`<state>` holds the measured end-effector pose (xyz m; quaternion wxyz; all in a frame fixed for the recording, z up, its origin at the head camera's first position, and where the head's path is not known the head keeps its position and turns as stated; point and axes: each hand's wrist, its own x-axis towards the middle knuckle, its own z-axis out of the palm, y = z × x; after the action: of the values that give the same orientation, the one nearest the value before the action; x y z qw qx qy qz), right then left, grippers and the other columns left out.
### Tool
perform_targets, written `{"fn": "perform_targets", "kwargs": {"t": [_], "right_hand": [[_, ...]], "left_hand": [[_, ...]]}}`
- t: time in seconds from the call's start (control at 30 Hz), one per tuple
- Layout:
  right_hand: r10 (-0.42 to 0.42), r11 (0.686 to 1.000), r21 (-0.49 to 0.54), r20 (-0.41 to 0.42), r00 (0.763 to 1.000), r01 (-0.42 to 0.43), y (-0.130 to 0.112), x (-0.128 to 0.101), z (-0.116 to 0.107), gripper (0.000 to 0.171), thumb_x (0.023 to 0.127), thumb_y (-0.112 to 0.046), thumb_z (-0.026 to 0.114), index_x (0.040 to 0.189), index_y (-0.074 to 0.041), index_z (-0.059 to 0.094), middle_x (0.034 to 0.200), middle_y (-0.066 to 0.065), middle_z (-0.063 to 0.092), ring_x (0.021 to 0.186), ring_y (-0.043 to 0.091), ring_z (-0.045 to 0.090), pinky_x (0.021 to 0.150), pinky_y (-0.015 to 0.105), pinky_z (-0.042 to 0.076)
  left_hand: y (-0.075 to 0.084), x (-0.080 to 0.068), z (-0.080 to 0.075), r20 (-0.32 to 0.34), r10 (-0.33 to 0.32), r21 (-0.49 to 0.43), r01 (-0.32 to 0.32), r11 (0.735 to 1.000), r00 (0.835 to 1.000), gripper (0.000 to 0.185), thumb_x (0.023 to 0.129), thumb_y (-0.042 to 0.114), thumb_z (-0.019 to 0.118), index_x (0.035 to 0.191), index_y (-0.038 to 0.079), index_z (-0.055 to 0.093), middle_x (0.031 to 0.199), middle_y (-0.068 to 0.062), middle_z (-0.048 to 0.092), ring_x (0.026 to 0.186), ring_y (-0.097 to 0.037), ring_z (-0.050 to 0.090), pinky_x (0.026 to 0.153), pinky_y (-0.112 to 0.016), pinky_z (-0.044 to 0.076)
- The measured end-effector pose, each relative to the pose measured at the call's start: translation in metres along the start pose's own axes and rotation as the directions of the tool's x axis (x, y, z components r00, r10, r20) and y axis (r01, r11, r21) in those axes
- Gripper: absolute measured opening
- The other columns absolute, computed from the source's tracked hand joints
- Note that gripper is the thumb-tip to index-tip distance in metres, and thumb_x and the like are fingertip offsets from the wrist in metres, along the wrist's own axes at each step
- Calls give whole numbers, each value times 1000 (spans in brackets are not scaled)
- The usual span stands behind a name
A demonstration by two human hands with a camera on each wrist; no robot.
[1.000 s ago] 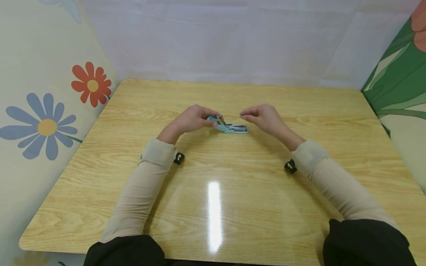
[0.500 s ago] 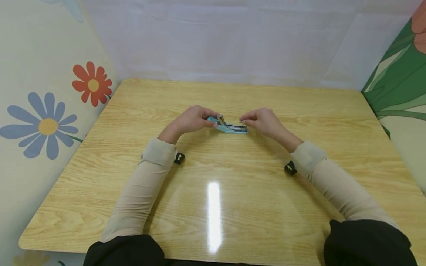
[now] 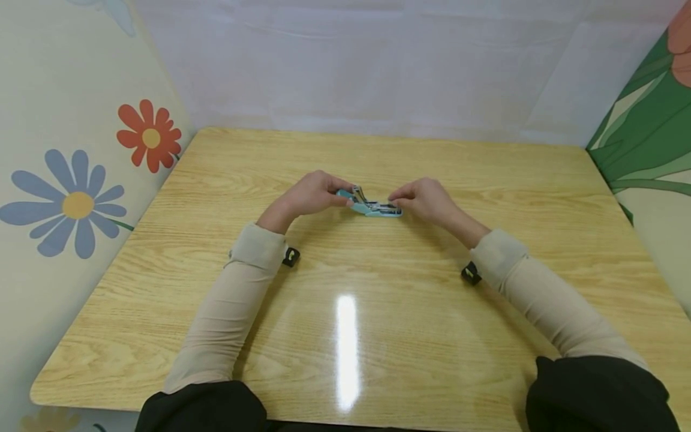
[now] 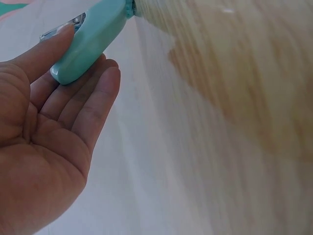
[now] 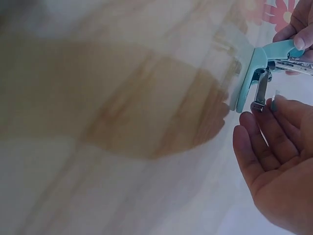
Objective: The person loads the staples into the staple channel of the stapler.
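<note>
Loading is judged best done with the stapler [image 3: 370, 206] kept steady on the table [image 3: 345, 336] by the left hand [image 3: 309, 195], whose thumb and fingers pinch the raised teal lid. A small strip (apparently staples) [image 5: 275, 94] is pinched in the right hand [image 3: 426, 198] at the open metal channel. Item: teal plastic body, bright metal magazine, hinged open, mid-table between both hands.
</note>
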<state>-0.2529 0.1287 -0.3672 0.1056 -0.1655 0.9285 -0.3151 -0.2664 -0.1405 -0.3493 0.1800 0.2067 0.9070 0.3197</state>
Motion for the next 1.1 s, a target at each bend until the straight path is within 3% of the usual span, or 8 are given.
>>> {"fn": "perform_targets", "kwargs": {"t": [0.1, 0.17, 0.33, 0.53, 0.93, 1.1], "right_hand": [[-7, 1000, -24, 1, 1000, 8, 0, 1, 1, 23, 97, -24, 63, 116, -16, 74, 122, 6, 71, 115, 23, 64, 100, 41, 49], [-11, 999, -32, 2, 1000, 11, 0, 1, 2, 23, 97, -23, 63, 116, -16, 74, 121, 6, 71, 115, 23, 65, 100, 41, 49], [-33, 998, -61, 2, 999, 33, 0, 0, 3, 23, 97, -23, 63, 115, -15, 74, 119, 6, 72, 113, 24, 66, 100, 42, 49], [-65, 993, -96, 1, 998, 65, -1, 2, 4, 24, 97, -23, 62, 116, -14, 74, 119, 6, 72, 114, 26, 66, 102, 43, 48], [-97, 980, -174, 0, 995, 95, -5, 1, 7, 24, 97, -21, 62, 116, -12, 74, 118, 6, 72, 112, 25, 67, 101, 43, 48], [-95, 979, -182, 2, 995, 94, -5, 1, 7, 23, 97, -20, 62, 116, -12, 74, 118, 6, 72, 110, 25, 68, 101, 43, 49]], "left_hand": [[0, 0, 0, -6, 2, -2, -2, 1000, 1000, 43, 94, 33, 66, 136, 20, 61, 59, -15, 56, 56, -14, 20, 72, -34, 37], [0, 0, 0, -12, 6, -3, -6, 1000, 1000, 43, 94, 33, 66, 135, 20, 61, 65, -12, 63, 57, -15, 23, 72, -34, 37], [1, 1, 1, -18, 11, 3, -11, 1000, 1000, 43, 94, 33, 67, 135, 19, 62, 100, -8, 75, 66, -18, 37, 77, -34, 38], [0, 2, 1, -12, 5, 6, -5, 1000, 1000, 44, 94, 34, 66, 135, 20, 61, 117, -4, 72, 76, -19, 45, 79, -34, 39], [2, 0, 0, -4, -2, 5, 2, 1000, 1000, 44, 94, 34, 66, 136, 20, 61, 122, -3, 70, 73, -18, 44, 77, -34, 38], [3, 0, 0, -2, -7, 3, 7, 1000, 1000, 44, 94, 33, 65, 136, 20, 60, 110, -6, 74, 69, -19, 39, 76, -34, 38]]}}
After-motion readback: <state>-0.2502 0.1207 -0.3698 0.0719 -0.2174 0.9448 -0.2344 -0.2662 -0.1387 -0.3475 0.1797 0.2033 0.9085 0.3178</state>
